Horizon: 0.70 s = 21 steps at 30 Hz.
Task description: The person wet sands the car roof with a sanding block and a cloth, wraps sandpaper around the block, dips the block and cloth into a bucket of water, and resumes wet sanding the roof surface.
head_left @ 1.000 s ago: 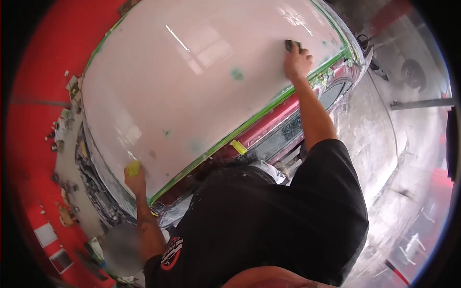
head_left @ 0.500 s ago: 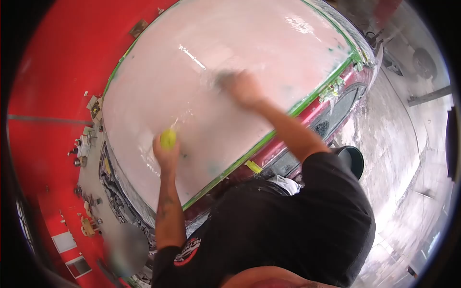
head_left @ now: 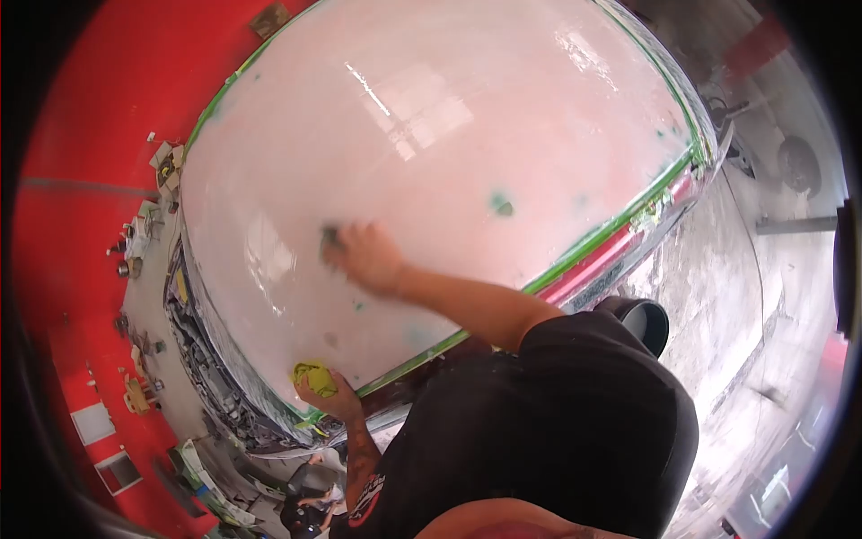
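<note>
In front of me spreads a car's pale pink roof panel [head_left: 485, 117], wet and shiny, with small green patches showing through. My right hand [head_left: 370, 259] presses on it near the middle, fingers closed over a dark pad [head_left: 330, 241] that looks like a sanding pad, partly hidden and blurred. Near the panel's lower left edge, my left hand [head_left: 337, 400] grips a squeezed yellow sponge [head_left: 314, 379]. Green masking tape [head_left: 611, 234] runs along the panel's edges.
A dark bucket [head_left: 645, 325] stands on the floor at right, beside the car. Red wall [head_left: 81, 260] lines the left side, with boxes and bottles [head_left: 133, 256] along it. Another person [head_left: 310, 512] is partly visible at the bottom.
My right hand has moved left and nearer to me across the panel with the dark pad. My left hand has drawn back to the near edge with the sponge. The view has shifted slightly.
</note>
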Each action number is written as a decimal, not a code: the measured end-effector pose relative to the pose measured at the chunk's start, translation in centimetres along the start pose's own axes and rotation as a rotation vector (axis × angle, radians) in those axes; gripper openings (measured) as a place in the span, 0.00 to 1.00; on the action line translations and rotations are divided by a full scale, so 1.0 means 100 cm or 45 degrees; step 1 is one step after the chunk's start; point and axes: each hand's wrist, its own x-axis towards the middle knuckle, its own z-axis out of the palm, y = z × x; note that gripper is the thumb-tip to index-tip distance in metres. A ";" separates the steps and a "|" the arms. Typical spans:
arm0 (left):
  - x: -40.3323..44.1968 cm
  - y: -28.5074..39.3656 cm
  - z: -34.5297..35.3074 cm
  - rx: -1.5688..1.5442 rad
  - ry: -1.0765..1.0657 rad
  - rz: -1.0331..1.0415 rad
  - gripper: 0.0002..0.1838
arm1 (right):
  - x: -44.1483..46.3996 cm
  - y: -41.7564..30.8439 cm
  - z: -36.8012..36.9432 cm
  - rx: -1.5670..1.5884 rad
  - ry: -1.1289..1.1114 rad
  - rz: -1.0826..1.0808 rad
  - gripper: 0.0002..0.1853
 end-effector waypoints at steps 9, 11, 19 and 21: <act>0.013 0.004 0.014 0.033 0.136 -0.285 0.33 | -0.018 0.332 -0.148 -0.748 0.184 0.950 0.21; 0.013 0.000 0.017 0.195 0.154 -0.190 0.33 | -0.044 0.412 -0.184 -0.757 0.257 1.306 0.25; 0.015 0.008 0.014 0.150 0.107 -0.203 0.33 | 0.168 0.339 -0.085 -0.542 0.281 1.042 0.28; 0.021 0.011 0.019 0.151 0.073 -0.173 0.34 | 0.195 0.310 -0.064 -0.384 0.249 0.868 0.31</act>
